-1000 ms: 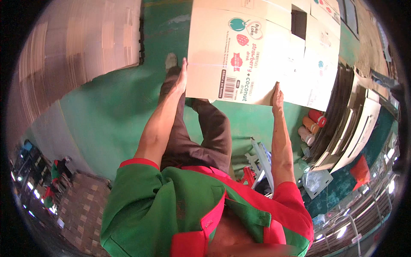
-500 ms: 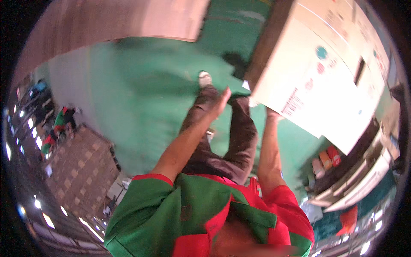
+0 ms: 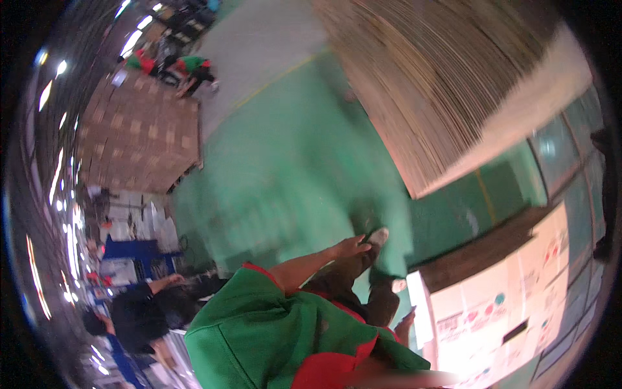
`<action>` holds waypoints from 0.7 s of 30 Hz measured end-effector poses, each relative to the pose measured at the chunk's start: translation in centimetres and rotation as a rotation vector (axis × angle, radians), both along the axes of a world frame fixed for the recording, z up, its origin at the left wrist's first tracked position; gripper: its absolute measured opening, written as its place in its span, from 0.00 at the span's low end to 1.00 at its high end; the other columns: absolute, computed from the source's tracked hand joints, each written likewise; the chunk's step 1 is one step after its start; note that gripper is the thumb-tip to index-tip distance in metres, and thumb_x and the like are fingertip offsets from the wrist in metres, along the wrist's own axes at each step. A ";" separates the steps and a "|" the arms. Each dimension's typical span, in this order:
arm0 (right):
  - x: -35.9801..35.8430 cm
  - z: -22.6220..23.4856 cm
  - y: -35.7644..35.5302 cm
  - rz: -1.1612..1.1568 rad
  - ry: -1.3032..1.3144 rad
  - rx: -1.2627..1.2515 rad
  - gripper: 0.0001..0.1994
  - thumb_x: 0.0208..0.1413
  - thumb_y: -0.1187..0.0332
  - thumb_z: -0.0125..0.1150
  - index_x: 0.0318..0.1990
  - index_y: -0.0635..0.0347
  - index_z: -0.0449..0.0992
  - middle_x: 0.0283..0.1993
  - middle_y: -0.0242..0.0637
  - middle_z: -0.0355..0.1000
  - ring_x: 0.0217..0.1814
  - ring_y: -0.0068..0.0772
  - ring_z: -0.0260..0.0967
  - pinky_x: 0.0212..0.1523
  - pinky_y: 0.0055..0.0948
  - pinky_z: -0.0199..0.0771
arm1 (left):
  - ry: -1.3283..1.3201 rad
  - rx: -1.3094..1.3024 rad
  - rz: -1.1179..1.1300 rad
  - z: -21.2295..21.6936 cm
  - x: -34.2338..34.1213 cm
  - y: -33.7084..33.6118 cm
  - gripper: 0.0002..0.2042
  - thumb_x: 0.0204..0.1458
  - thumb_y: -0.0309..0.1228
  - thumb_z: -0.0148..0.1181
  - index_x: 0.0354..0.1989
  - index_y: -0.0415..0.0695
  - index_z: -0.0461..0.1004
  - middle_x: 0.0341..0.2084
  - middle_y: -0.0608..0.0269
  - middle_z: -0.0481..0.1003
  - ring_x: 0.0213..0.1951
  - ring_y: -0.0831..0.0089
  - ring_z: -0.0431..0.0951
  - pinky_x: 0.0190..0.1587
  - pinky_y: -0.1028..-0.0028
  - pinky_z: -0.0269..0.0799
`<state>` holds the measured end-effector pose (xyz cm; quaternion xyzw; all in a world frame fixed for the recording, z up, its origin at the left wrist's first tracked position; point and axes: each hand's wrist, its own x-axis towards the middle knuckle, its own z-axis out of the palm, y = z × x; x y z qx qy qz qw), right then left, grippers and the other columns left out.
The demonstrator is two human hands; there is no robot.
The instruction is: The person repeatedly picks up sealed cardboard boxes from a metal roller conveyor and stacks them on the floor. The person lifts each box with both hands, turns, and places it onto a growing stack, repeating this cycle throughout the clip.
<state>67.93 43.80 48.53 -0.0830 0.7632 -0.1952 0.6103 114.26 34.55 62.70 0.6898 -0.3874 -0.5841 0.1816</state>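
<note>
My left hand [image 3: 352, 247] is held out in front of my trousers, its fingers loosely stretched with nothing in them. Low on the right, my right hand [image 3: 405, 322] is small and partly hidden by my sleeve, with its fingers reaching out. It is nearest to a stack of flat printed cardboard sheets [image 3: 476, 324]. A bright white flap [image 3: 422, 310] sticks out at that stack's near edge, close beside the fingers. Whether they touch it I cannot tell.
A tall stack of flat brown cardboard [image 3: 447, 84] stands at the upper right. Stacked cartons [image 3: 139, 129] are at the left, with people in green and red behind them. Another person in dark clothing [image 3: 139, 314] is at the lower left. Green floor [image 3: 285, 155] lies between.
My view has swung round to the right: the printed cardboard now sits lower right and the tall stack has come into the upper right. My right hand appears farther from the printed sheets' edge.
</note>
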 end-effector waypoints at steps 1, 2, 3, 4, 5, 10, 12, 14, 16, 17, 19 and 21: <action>1.2 0.3 -1.0 0.290 0.063 -0.019 0.36 0.57 0.33 0.50 0.56 0.58 0.72 0.42 0.40 0.70 0.31 0.35 0.59 0.31 0.42 0.64 | -0.026 0.015 0.024 0.9 1.1 0.4 0.46 0.55 0.61 0.55 0.69 0.33 0.53 0.67 0.39 0.59 0.67 0.52 0.61 0.68 0.62 0.56; 2.5 1.6 -0.6 0.418 -0.068 -0.188 0.33 0.58 0.36 0.52 0.55 0.57 0.71 0.45 0.41 0.70 0.37 0.37 0.63 0.37 0.41 0.68 | -0.028 0.003 0.089 1.8 2.0 1.2 0.46 0.55 0.62 0.55 0.69 0.33 0.54 0.67 0.40 0.59 0.67 0.53 0.62 0.68 0.62 0.57; 4.1 2.6 -2.2 0.455 -0.156 -0.147 0.33 0.58 0.37 0.54 0.58 0.57 0.70 0.49 0.41 0.70 0.46 0.40 0.65 0.44 0.42 0.69 | -0.033 0.015 0.154 2.6 2.7 2.3 0.46 0.54 0.62 0.55 0.69 0.33 0.55 0.67 0.40 0.59 0.67 0.53 0.62 0.68 0.63 0.57; 5.2 4.2 -3.4 0.615 -0.310 -0.362 0.30 0.59 0.40 0.55 0.58 0.53 0.71 0.51 0.36 0.71 0.48 0.37 0.67 0.41 0.37 0.71 | -0.049 0.038 0.210 3.4 3.1 3.5 0.46 0.54 0.62 0.55 0.68 0.33 0.56 0.67 0.41 0.59 0.67 0.53 0.63 0.68 0.63 0.58; 6.4 5.7 -5.1 0.681 -0.360 -0.376 0.29 0.59 0.40 0.56 0.58 0.52 0.71 0.51 0.33 0.71 0.48 0.35 0.68 0.39 0.34 0.72 | -0.065 0.023 0.256 4.0 3.4 5.1 0.46 0.54 0.63 0.55 0.68 0.33 0.57 0.67 0.41 0.60 0.67 0.53 0.63 0.68 0.63 0.58; 10.1 11.2 -13.1 0.707 -0.252 -0.074 0.28 0.58 0.39 0.56 0.56 0.48 0.72 0.48 0.30 0.71 0.44 0.29 0.67 0.35 0.29 0.70 | -0.183 0.090 0.527 7.7 1.8 16.6 0.46 0.53 0.63 0.56 0.67 0.33 0.59 0.65 0.39 0.62 0.66 0.50 0.63 0.67 0.61 0.58; 10.0 11.2 -15.7 0.754 -0.247 -0.099 0.26 0.59 0.38 0.55 0.52 0.47 0.72 0.49 0.29 0.70 0.48 0.30 0.69 0.36 0.30 0.71 | -0.275 0.081 0.635 9.2 0.2 21.7 0.45 0.52 0.62 0.57 0.67 0.34 0.59 0.65 0.39 0.62 0.66 0.47 0.61 0.68 0.58 0.56; 9.1 10.3 -17.7 0.759 -0.251 -0.201 0.23 0.60 0.38 0.53 0.40 0.50 0.71 0.33 0.29 0.71 0.32 0.29 0.72 0.23 0.29 0.69 | -0.412 0.188 0.674 10.4 -0.9 26.1 0.44 0.52 0.60 0.58 0.67 0.35 0.59 0.65 0.39 0.60 0.68 0.48 0.58 0.70 0.57 0.53; 7.8 9.3 -19.4 0.819 -0.219 -0.162 0.23 0.61 0.39 0.52 0.36 0.51 0.70 0.25 0.30 0.68 0.22 0.29 0.69 0.15 0.28 0.65 | -0.561 0.193 0.770 11.4 -2.1 30.5 0.42 0.52 0.59 0.59 0.67 0.37 0.61 0.66 0.40 0.60 0.70 0.50 0.56 0.70 0.57 0.52; 7.4 8.8 -20.2 0.841 -0.193 -0.087 0.23 0.61 0.39 0.52 0.35 0.51 0.70 0.22 0.30 0.67 0.19 0.29 0.67 0.14 0.28 0.64 | -0.667 0.157 0.825 11.8 -2.6 32.6 0.42 0.51 0.57 0.61 0.66 0.38 0.61 0.66 0.40 0.58 0.69 0.49 0.56 0.70 0.56 0.52; 7.0 8.1 -21.3 0.912 -0.129 0.018 0.24 0.61 0.39 0.52 0.35 0.52 0.70 0.21 0.31 0.66 0.18 0.30 0.66 0.13 0.28 0.63 | -0.857 0.204 0.913 12.6 -3.4 36.3 0.42 0.49 0.55 0.64 0.66 0.38 0.61 0.66 0.38 0.58 0.68 0.47 0.58 0.70 0.55 0.52; 7.7 8.0 -21.9 1.019 -0.077 0.020 0.25 0.60 0.39 0.52 0.37 0.53 0.70 0.24 0.32 0.67 0.20 0.31 0.67 0.15 0.29 0.65 | -1.053 0.248 0.980 13.5 -4.2 39.9 0.41 0.49 0.52 0.66 0.65 0.37 0.62 0.64 0.36 0.59 0.67 0.45 0.59 0.70 0.55 0.51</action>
